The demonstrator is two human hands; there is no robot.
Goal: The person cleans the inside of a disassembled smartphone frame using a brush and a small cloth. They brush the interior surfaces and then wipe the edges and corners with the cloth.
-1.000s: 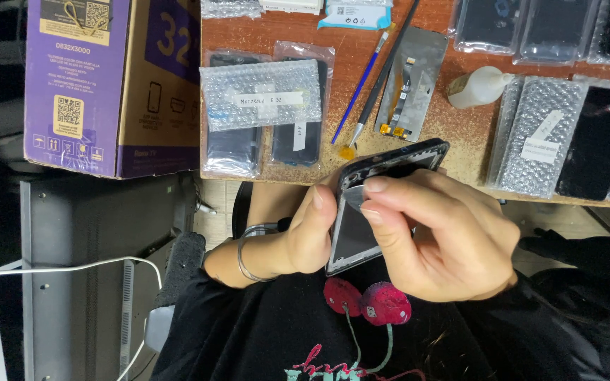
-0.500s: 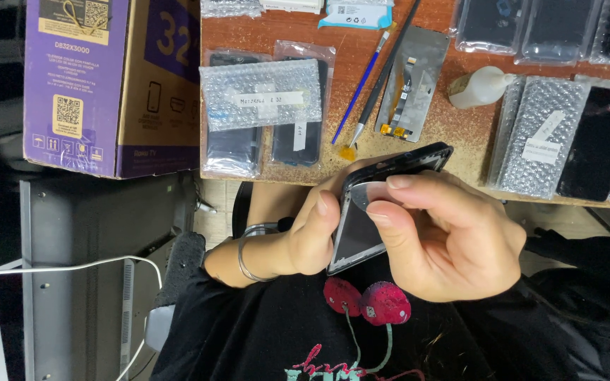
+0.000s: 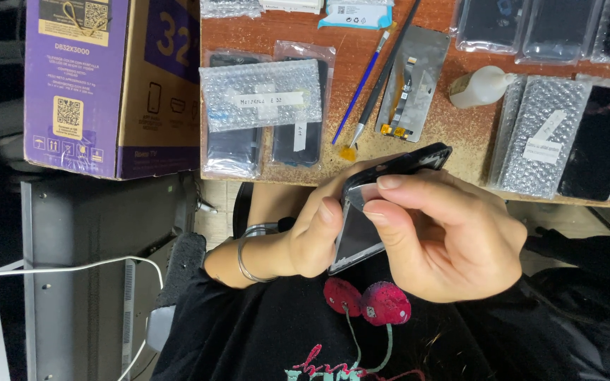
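Both my hands hold a dark smartphone (image 3: 356, 238) over my lap, just in front of the table edge. My left hand (image 3: 305, 240), with a thin bracelet at the wrist, grips its left side with the thumb on the grey screen face. My right hand (image 3: 453, 240) wraps the right side. Its thumb and forefinger pinch at the upper edge of the screen, where the screen looks slightly lifted from the black frame (image 3: 418, 161).
The wooden table (image 3: 460, 144) carries bubble-wrapped phone parts (image 3: 259, 95), two brushes (image 3: 365, 85), a bare grey phone panel (image 3: 414, 77), a small white bottle (image 3: 481, 86) and more wrapped screens (image 3: 541, 134). At the left are a purple cardboard box (image 3: 107, 85), a grey cabinet (image 3: 86, 282) and a white cable (image 3: 72, 264).
My right thumb and forefinger have shifted slightly along the phone's upper edge. The phone stays in both hands at almost the same spot.
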